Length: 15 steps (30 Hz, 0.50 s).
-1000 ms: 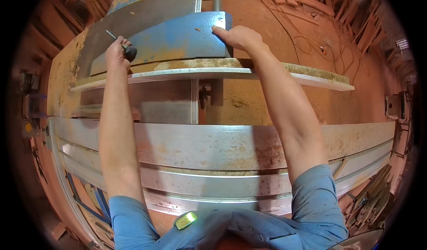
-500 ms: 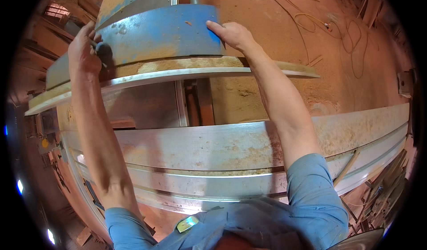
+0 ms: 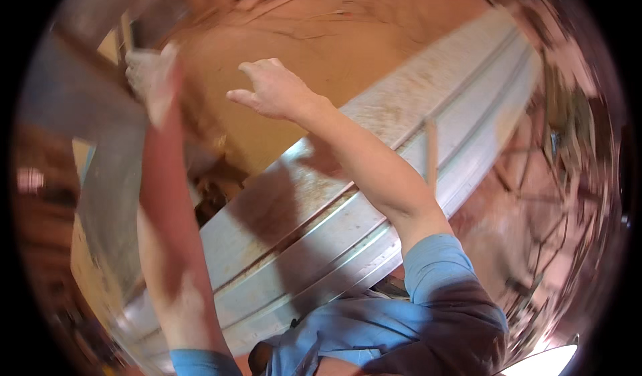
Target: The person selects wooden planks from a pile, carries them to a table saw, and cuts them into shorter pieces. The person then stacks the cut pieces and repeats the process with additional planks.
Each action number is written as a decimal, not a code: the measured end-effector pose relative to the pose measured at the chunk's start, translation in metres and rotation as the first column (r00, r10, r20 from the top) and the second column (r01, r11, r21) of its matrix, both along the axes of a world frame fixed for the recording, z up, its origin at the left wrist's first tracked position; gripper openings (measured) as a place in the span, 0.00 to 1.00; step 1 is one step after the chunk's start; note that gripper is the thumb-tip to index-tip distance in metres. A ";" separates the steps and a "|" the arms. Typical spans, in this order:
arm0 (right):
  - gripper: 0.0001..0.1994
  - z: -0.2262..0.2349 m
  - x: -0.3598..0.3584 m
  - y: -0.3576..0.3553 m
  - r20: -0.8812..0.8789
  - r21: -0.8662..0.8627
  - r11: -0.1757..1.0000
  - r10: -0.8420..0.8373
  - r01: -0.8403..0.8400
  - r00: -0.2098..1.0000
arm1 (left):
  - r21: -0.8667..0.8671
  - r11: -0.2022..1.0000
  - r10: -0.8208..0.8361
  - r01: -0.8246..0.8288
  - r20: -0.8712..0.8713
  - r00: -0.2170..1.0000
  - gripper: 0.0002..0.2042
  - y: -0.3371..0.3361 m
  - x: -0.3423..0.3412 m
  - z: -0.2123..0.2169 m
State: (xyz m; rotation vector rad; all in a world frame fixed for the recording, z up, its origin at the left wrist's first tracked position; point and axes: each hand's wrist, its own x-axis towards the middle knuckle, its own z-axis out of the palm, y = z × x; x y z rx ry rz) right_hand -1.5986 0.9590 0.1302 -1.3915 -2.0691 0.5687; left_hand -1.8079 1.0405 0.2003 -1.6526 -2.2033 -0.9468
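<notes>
My right hand (image 3: 274,89) is raised over the sawdust-coloured floor. Its thumb and fingers stick out apart, with nothing held. Farther left, my left hand (image 3: 154,75) is smeared by motion, and I cannot make out whether it grips anything. Closest to it is a dark, blurred part of the machine (image 3: 87,75), with a pale upright piece beside the fingers. Both forearms reach over a long grooved metal table (image 3: 401,88), which runs slantwise from lower left to upper right.
A thin wooden strip (image 3: 431,152) lies across the table's grooves. A grey metal surface (image 3: 110,202) with a yellowish edge stands left of my left forearm. Blurred scrap wood (image 3: 555,242) is heaped at the right. Orange-brown dust covers the floor (image 3: 267,48).
My view has swung round, so the table now slants. Earlier both hands were at the blue panel; my right hand has come away from it. The blue panel no longer shows clearly.
</notes>
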 end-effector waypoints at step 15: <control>0.31 -0.024 0.213 -0.336 0.423 -0.393 0.650 -0.500 0.650 0.756 | 0.054 0.506 -0.850 0.861 -0.133 0.509 0.16 -0.160 0.099 -0.017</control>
